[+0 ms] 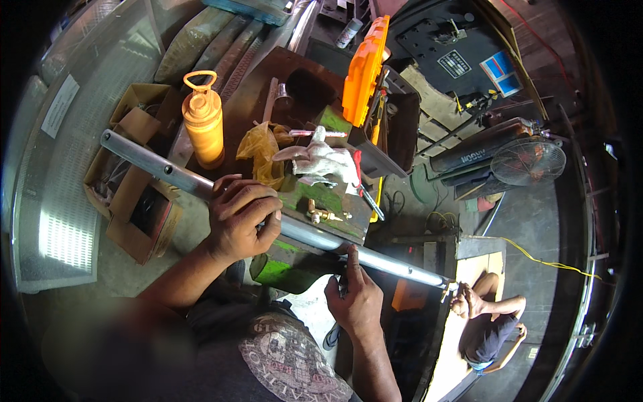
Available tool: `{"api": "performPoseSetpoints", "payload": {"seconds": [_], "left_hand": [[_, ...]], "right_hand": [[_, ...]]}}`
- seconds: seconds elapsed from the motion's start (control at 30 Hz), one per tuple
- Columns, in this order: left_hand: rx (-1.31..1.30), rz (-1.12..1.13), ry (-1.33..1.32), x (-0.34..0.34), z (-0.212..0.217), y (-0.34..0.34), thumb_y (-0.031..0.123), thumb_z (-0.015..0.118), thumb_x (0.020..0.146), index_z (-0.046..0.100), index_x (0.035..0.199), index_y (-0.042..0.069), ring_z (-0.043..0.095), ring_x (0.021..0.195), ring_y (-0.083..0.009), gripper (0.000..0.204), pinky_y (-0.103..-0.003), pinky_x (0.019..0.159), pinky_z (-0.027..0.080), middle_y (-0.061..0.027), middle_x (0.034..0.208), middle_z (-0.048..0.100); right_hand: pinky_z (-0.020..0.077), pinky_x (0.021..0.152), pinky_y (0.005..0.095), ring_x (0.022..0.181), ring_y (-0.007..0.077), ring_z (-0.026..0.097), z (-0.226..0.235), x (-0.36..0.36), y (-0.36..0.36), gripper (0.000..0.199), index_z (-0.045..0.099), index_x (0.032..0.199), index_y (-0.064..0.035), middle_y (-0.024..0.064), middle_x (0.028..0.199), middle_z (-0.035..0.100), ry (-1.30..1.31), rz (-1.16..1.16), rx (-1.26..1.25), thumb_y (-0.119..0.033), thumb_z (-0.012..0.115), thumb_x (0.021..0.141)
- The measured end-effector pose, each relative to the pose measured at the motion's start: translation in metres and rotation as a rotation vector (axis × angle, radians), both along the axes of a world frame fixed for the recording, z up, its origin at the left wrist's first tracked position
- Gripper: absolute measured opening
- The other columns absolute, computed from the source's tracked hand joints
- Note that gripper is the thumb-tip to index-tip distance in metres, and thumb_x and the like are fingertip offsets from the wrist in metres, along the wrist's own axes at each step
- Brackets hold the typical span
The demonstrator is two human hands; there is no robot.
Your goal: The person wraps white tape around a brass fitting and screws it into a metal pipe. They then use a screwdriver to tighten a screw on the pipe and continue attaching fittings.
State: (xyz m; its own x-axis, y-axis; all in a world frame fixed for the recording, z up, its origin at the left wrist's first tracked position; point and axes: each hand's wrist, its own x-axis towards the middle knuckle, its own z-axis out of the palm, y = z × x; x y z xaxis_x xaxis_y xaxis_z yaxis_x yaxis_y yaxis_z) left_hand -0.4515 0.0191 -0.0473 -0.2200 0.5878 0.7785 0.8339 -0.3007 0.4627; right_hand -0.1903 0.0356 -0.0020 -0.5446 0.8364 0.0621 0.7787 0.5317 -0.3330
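Looking down from my head cam: my left hand (240, 218) is wrapped over the long grey metal tube (167, 171), which lies slantwise across the green-painted bench vise (315, 201). My right hand (355, 298) pinches something small and dark just under the tube, can't tell what. The tube sticks out far both ways, so if my grip slacks it could swing, clip the orange plastic bottle (203, 124) or tip toward the person sitting on the floor (489, 321).

1 head-worn fisheye view looks steeply down, close over the tabletop (295, 80); forearms enter from 6 o'clock.
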Motion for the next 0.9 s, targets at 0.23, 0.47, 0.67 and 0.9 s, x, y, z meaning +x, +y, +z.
{"api": "performPoseSetpoints", "payload": {"seconds": [0.23,0.47,0.67,0.9], "left_hand": [[0.002,-0.003,0.003,-0.001,0.001,0.000,0.011,0.071,0.073,0.069,0.085,0.012,0.067,0.087,-0.0218,0.012,-0.042,0.089,0.045,-0.0006,0.091,0.068],[-0.001,0.003,0.001,0.000,-0.001,0.000,0.011,0.070,0.074,0.069,0.085,0.012,0.067,0.087,-0.0218,0.011,-0.042,0.088,0.045,-0.0006,0.091,0.068],[0.004,0.005,0.001,0.001,0.000,0.001,0.011,0.071,0.073,0.069,0.085,0.012,0.067,0.087,-0.0220,0.011,-0.043,0.088,0.046,-0.0006,0.090,0.068],[-0.005,0.007,-0.002,-0.001,-0.001,0.000,0.011,0.071,0.073,0.069,0.085,0.012,0.067,0.087,-0.0224,0.011,-0.042,0.088,0.046,-0.0010,0.090,0.068]], "right_hand": [[0.0582,0.072,0.0386,0.082,0.0313,0.074,0.013,0.004,0.003,0.077,0.040,0.153,-0.0046,0.0188,0.094,0.072,0.015,-0.098,-0.189,-0.013,0.069,0.082],[0.0573,0.070,0.0403,0.076,0.0319,0.072,0.015,0.012,0.009,0.077,0.040,0.153,-0.0056,0.0166,0.088,0.071,-0.089,0.007,-0.123,-0.014,0.069,0.082],[0.0549,0.064,0.0448,0.073,0.0346,0.069,0.018,0.011,0.014,0.079,0.039,0.154,-0.0091,0.0152,0.083,0.068,-0.240,0.103,-0.009,-0.017,0.070,0.082],[0.0554,0.062,0.0426,0.070,0.0322,0.069,0.034,0.005,0.017,0.074,0.041,0.154,-0.0126,0.0126,0.082,0.068,-0.188,0.181,-0.069,-0.021,0.069,0.086]]}}
